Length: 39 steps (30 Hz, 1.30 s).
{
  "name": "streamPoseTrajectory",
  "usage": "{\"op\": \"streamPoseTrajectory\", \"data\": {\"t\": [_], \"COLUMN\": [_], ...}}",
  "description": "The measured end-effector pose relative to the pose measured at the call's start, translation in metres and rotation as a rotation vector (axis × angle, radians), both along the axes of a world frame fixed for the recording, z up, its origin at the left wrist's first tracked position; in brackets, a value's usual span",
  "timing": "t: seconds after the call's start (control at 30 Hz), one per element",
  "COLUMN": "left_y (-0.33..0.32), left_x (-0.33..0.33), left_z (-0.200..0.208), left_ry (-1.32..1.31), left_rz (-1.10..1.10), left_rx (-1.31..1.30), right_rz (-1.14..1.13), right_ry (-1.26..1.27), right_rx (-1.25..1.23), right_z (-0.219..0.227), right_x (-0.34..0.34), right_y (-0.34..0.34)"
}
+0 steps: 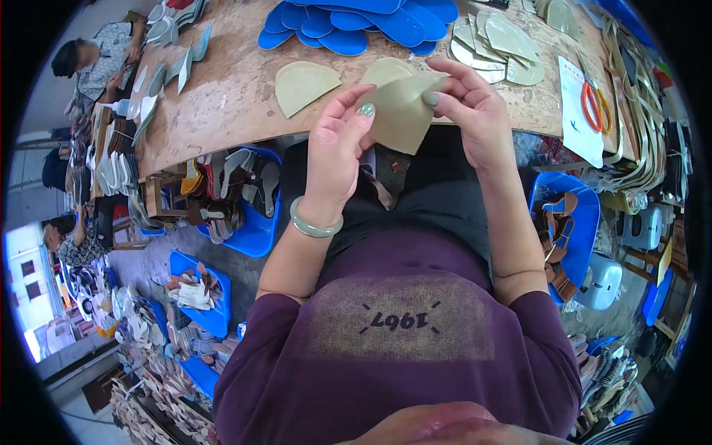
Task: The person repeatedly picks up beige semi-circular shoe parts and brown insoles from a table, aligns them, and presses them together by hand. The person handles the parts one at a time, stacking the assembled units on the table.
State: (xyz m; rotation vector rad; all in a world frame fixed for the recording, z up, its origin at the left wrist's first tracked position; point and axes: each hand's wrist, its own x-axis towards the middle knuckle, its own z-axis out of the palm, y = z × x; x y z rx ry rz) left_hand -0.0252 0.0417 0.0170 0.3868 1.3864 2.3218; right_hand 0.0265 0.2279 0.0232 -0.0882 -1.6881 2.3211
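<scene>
Above the table's near edge, I hold a thin, pale olive half-oval sheet piece (401, 119), bent and tilted between both hands. My left hand (337, 144) pinches its left side with the thumb in front. At its upper right corner, the thumb and fingers of my right hand (478, 111) grip it. One similar flat piece (302, 83) lies on the table just beyond my left hand. Another matching piece (387, 69) rests behind the held one, partly hidden by it. A loose pile of such pieces (508, 41) sits beyond my right hand.
Blue insoles (356, 21) are heaped on the wooden table (222, 111). At right, scissors with orange and yellow handles (591, 104) lie on a white paper (577, 137). Blue baskets (276, 211) of shoe parts flank my legs. Another person (111, 55) is at far left.
</scene>
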Motion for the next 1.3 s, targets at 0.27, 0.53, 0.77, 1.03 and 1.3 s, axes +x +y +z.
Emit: {"op": "streamPoseTrajectory", "data": {"t": [0.27, 0.53, 0.77, 1.03, 1.3], "left_y": [0.013, 0.016, 0.018, 0.018, 0.02], "left_x": [-0.003, 0.005, 0.014, 0.021, 0.023], "left_z": [0.021, 0.011, 0.005, 0.005, 0.001], "left_ry": [0.597, 0.914, 1.096, 1.068, 0.957], "left_rz": [0.07, 0.311, 0.354, 0.345, 0.3], "left_rx": [-0.503, -0.582, -0.584, -0.594, -0.575], "right_rz": [0.074, -0.174, -0.014, -0.026, -0.052], "right_ry": [-0.005, -0.003, -0.178, -0.196, -0.168], "right_rx": [0.351, 0.389, 0.176, 0.24, 0.291], "right_z": [0.007, 0.006, 0.007, 0.007, 0.001], "right_x": [0.002, 0.022, 0.023, 0.023, 0.022], "right_y": [-0.001, -0.018, -0.022, -0.021, -0.018]}}
